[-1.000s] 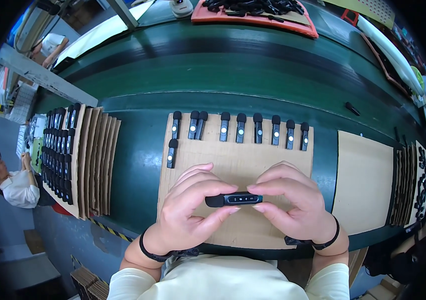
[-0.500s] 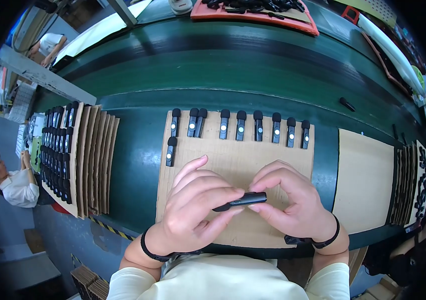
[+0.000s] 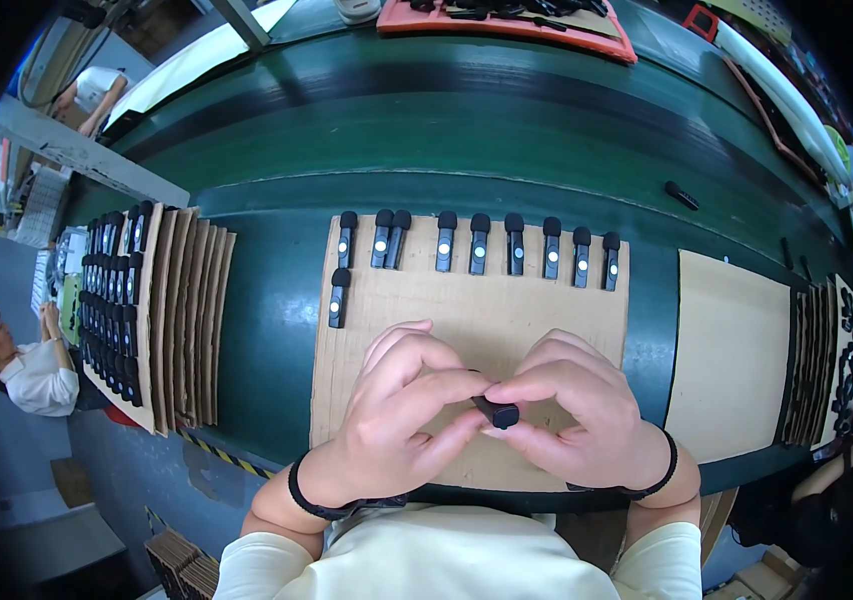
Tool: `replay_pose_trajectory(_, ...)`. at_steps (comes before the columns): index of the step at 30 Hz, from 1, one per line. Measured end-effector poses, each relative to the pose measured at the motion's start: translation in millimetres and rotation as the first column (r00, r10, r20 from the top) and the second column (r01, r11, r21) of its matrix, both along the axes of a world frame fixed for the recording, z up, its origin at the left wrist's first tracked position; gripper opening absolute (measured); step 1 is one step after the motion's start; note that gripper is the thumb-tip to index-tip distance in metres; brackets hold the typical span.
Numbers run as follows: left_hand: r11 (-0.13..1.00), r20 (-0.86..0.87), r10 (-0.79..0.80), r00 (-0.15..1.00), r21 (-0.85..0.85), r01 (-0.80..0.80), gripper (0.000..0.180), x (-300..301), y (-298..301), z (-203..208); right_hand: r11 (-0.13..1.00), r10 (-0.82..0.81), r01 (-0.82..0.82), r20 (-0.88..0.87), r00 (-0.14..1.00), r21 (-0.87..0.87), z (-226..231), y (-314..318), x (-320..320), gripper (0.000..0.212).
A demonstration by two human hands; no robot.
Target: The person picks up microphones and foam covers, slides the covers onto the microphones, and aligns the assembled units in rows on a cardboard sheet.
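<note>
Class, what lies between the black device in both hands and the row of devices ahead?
In the head view: fingers pinching the held device, then bare cardboard up to the row of devices.

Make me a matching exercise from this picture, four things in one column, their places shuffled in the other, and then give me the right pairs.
Things
1. Orange-red shallow tray
2. Small black blunt-ended device
3. Flat brown cardboard sheet
4. Black-and-yellow striped strip

Places
A. Under both hands, bearing a row of black round-headed devices
B. At lower left, near the edge of the green worktop
C. At the picture's top edge, holding black pieces
D. Pinched by the left hand and right hand

Pairs: 1-C, 2-D, 3-A, 4-B
</note>
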State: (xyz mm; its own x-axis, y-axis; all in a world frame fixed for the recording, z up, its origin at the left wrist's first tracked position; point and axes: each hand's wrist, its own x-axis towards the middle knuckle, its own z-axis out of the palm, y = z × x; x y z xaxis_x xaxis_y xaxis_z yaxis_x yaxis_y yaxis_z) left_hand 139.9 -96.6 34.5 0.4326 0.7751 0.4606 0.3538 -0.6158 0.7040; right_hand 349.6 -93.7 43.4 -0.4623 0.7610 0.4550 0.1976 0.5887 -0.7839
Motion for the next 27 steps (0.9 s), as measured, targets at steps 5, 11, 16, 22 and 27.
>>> replay_pose_trajectory(5,1.000,-0.008,0.002,1.000,0.011,-0.002,0.033,0.0,-1.5,-3.2,0.949,0.096,-0.120,-0.098,0.991,-0.291,-2.9,-2.4,4.4,0.031)
replay_pose_trajectory(11,0.999,-0.024,0.016,1.000,0.049,-0.015,0.033,-0.5,0.2,-5.1,0.786,0.080,-0.243,-0.297,0.952,-0.568,-8.0,-3.6,3.7,0.021)
replay_pose_trajectory(16,0.999,-0.020,0.034,0.999,0.033,-0.033,0.033,-6.1,2.0,-6.4,0.738,0.056,-0.274,-0.349,0.936,-0.617,-5.4,-1.1,-0.1,0.017)
replay_pose_trajectory(22,0.990,-0.234,0.136,0.963,0.057,-0.126,0.029,-36.3,7.0,-12.4,0.818,0.059,-0.200,-0.268,0.962,-0.540,-6.7,1.5,9.6,0.019)
replay_pose_trajectory(27,0.953,-0.509,0.297,0.808,0.207,-0.221,0.029,-69.9,21.1,-23.8,0.837,0.084,-0.174,-0.192,0.978,-0.519,-0.2,5.0,8.0,0.014)
